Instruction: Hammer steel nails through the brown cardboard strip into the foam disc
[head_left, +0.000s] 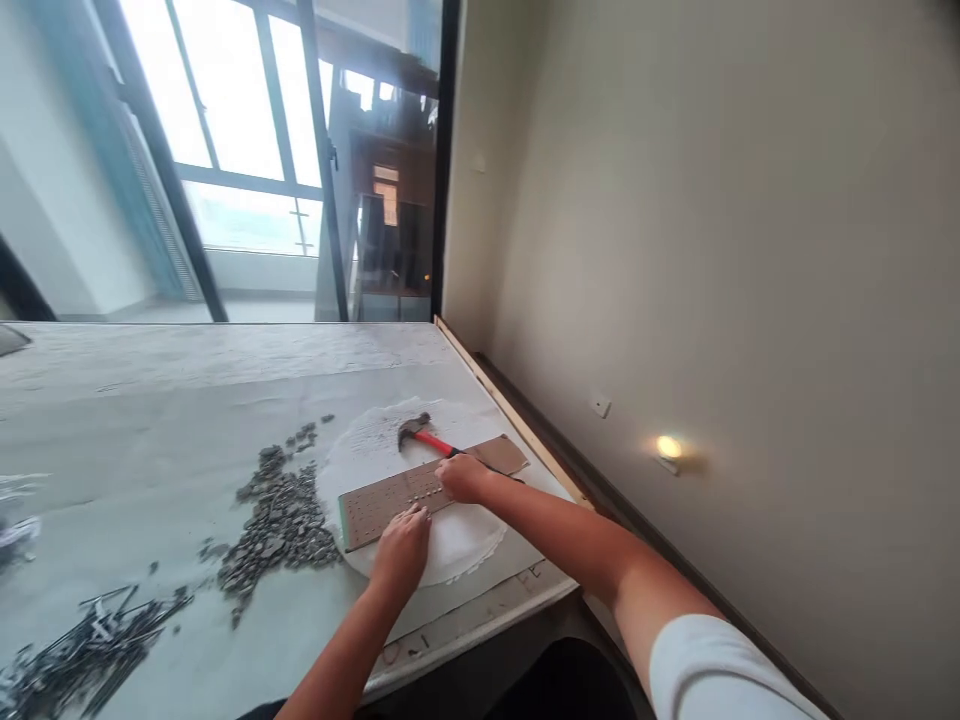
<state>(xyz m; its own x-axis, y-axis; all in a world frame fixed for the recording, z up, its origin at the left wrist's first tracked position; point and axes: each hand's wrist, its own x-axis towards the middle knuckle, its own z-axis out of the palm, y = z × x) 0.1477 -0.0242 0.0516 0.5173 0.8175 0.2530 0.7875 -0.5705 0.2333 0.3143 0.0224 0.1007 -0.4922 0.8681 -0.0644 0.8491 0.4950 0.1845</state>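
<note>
Head view, and from where I stand the brown board (pixel 382 505) lies across a white round mat (pixel 364 440) at the near right of the table (pixel 172 440). The left hand (pixel 405 548) rests its bent fingers on the board's near edge; the right hand (pixel 463 478) has its fingers curled over the board, though whether they pinch anything I can't tell. Small pale studs (pixel 426 496) sit in a row between them. Just beyond, a hammer (pixel 431 440) lies head to the left. Grey chips (pixel 289 515) are heaped left of the mat, metal strips (pixel 97 640) nearer left.
</note>
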